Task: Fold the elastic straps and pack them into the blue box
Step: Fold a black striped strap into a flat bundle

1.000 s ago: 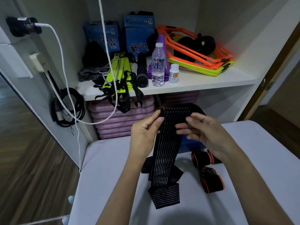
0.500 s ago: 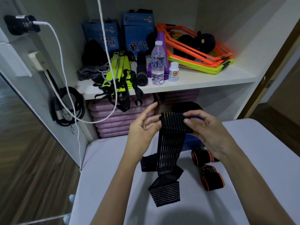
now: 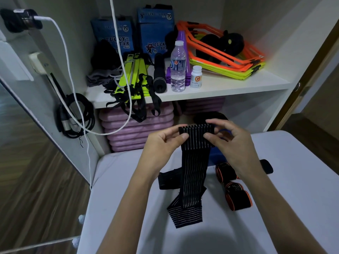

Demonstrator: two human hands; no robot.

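Left hand (image 3: 161, 145) pinches the left side of the black elastic strap (image 3: 192, 167) near its folded top, fingers curled. Right hand (image 3: 231, 143) pinches the top right the same way, thumb in front. Strap is held up above the counter (image 3: 275, 208), tail lying toward the near edge. Blue box (image 3: 215, 158) sits behind the strap near the far edge, mostly hidden. Two rolled orange-trimmed straps (image 3: 236, 195) lie on the counter just right of the strap.

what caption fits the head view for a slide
Both hands, left hand and right hand, roll a black elastic strap above the table.
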